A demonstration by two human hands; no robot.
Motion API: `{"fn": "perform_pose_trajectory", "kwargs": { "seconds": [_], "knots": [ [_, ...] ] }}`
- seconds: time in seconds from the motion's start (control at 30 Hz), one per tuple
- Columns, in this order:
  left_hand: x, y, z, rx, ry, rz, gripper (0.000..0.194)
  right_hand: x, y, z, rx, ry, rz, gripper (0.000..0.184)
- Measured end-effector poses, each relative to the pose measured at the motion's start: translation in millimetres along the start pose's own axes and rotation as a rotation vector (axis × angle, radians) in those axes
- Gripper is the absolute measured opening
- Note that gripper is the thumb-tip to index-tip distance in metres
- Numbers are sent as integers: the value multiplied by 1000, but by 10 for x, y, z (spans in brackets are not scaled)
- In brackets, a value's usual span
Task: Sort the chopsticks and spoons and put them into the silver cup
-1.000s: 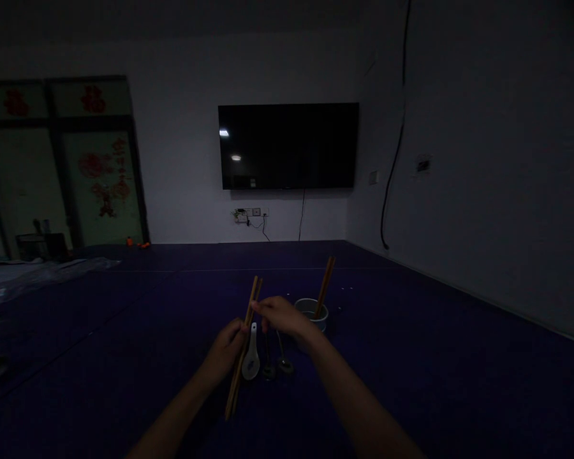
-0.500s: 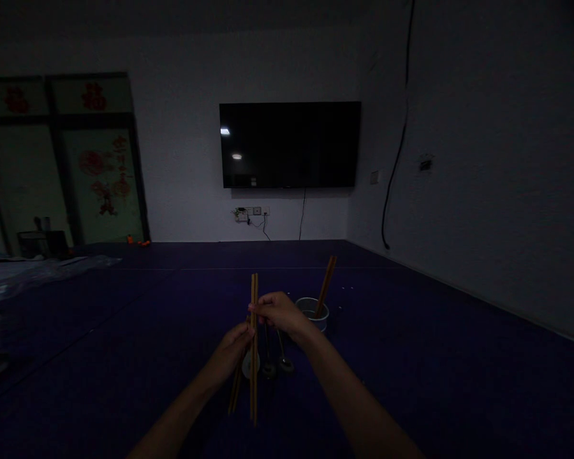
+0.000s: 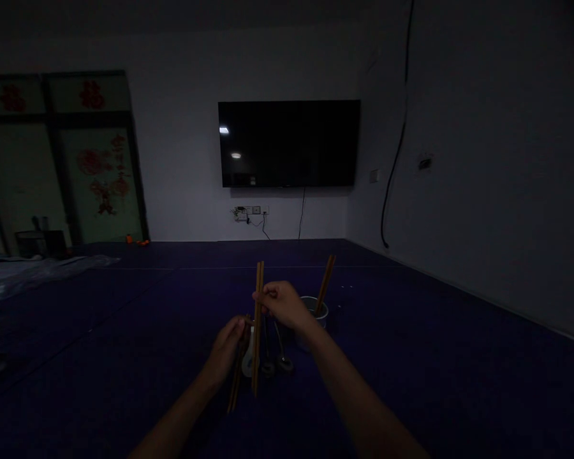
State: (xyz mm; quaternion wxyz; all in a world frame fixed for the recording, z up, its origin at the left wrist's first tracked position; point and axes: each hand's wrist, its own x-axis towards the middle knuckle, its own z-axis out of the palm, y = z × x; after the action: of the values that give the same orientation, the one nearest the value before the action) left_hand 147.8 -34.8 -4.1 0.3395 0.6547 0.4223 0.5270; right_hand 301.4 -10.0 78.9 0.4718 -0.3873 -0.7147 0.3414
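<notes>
A pair of chopsticks [image 3: 257, 344] is pinched near its upper end in the grip of the right hand [image 3: 284, 305]. Left of that grip, the left hand [image 3: 226, 347] is at a second pair [image 3: 235, 389]; whether it grasps them, I cannot tell. Nearer the person than the right grip lie a white spoon [image 3: 247, 364] and two metal spoons [image 3: 284, 364]; just right, a round container [image 3: 321, 320] holds more chopsticks [image 3: 325, 287].

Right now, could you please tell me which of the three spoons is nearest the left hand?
The white spoon, partly hidden behind the wooden chopsticks in the right hand; the two dark, thin-handled spoons lie farther right.
</notes>
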Motion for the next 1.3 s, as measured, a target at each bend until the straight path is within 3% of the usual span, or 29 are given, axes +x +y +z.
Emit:
{"fn": "perform_pose_trajectory", "kwargs": {
  "seconds": [0.13, 0.23, 0.33, 0.5, 0.93, 1.3],
  "knots": [
    [16, -101, -81, 400, 174, 155, 41, -8, -153, -347, -60, 235, -118, 33],
    [49, -255, -126, 590, 203, 181, 36, -58, -251, -676, -146, 444, -177, 33],
    [87, -399, -157, 643, 212, 148, 35, -127, -277, -957, -264, 617, -191, 34],
    [116, -498, -198, 641, 225, 38, 36, -192, -183, -1246, -464, 765, -160, 36],
    [101, -457, -191, 637, 144, -30, 38, -190, 8, -1355, -648, 537, 35, 26],
    [85, -445, -190, 622, 104, -25, 39, -134, 143, -1391, -624, 414, 180, 26]
  ]
}}
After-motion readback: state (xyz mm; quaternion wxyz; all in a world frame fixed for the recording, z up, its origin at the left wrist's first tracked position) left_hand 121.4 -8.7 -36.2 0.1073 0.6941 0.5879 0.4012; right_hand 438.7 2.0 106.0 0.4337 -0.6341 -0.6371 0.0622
